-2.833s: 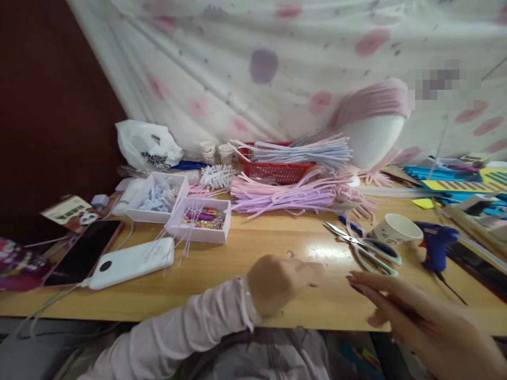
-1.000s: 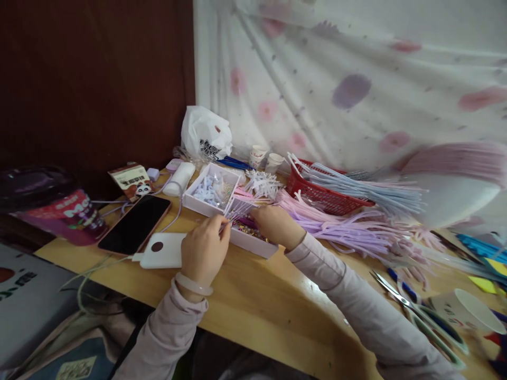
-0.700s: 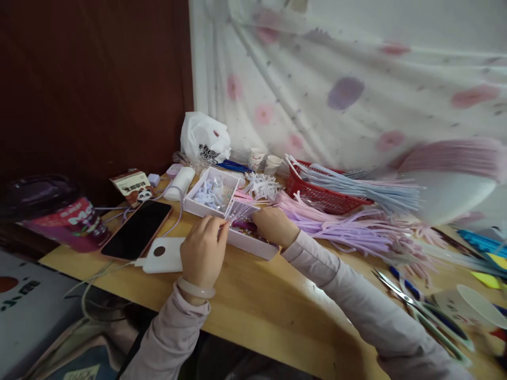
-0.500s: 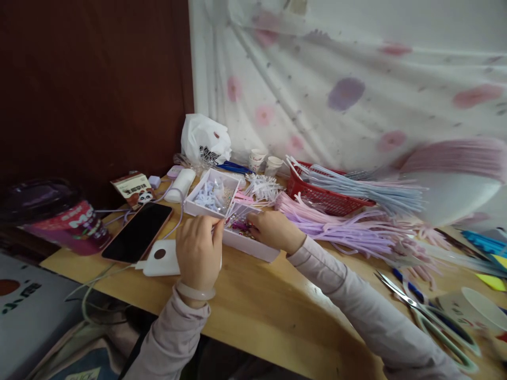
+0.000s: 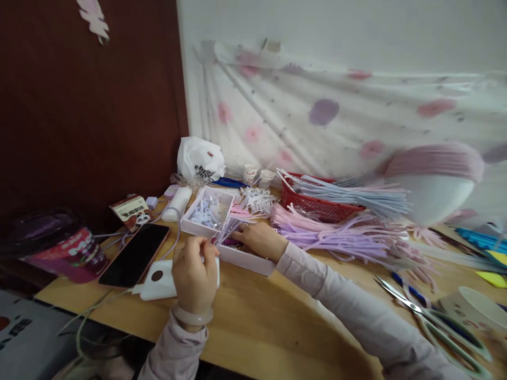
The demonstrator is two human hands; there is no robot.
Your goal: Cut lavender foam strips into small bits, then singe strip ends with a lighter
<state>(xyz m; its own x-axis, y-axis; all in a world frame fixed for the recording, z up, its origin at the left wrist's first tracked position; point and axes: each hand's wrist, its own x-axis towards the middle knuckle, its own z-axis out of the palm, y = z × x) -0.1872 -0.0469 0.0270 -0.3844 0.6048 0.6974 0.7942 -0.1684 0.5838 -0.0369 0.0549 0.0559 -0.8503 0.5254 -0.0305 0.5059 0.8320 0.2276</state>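
On the wooden counter (image 5: 273, 322), with its smooth, pale-grained top, a low white straight-walled box (image 5: 245, 260) sits left of centre, between the front and back edges. The right hand (image 5: 259, 238) reaches down over it with fingers bent inside; whether that grip has closed on anything is hidden. Thin, glossy lilac strands (image 5: 227, 228) fan out at the box's left end, just beside those fingertips. The left hand (image 5: 193, 274), a smooth pale bangle (image 5: 193, 316) round its wrist, hangs nearer the front edge with fingers curled; I cannot tell whether its grip holds something. Behind it lies a flat, round-cornered white power bank (image 5: 156, 279).

Touching the low box on its back-left side, another white box (image 5: 198, 230) holds pale blue pieces (image 5: 203, 212) and a crinkled clear bag (image 5: 217, 206). Fuzzy pink and lilac stems (image 5: 340, 240) spread to the right, before a red lattice plastic basket (image 5: 307, 205) near the back edge. Steel-bladed scissors (image 5: 415, 309) lie towards the right end.
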